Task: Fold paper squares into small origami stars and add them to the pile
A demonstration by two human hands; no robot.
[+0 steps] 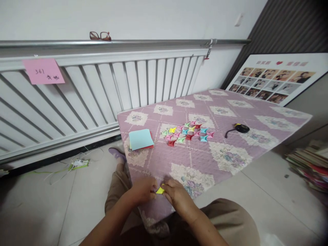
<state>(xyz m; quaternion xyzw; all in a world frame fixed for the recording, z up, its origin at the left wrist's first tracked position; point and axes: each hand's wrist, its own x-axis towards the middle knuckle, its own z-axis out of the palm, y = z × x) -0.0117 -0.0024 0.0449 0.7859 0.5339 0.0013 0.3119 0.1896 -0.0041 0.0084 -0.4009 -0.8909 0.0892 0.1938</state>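
Note:
A small folded piece of yellow paper (160,190) lies between my hands near the front of the table. My right hand (178,195) is closed on its right side, thumb and fingers pinching it. At its left end, my left hand (145,190) is closed with the fingertips at the paper's edge; the fingers partly hide the contact. Farther back stands a cluster of several small folded paper pieces (189,137) in red, pink, green, yellow and blue. To their left is a stack of square paper sheets (140,139), light blue on top.
The table wears a purple floral cloth (164,164). A black tape measure (242,128) lies at its right, before a leaning photo board (271,82). Along the wall runs a white radiator (138,82) with eyeglasses (100,36) above. A power strip (79,164) is on the floor.

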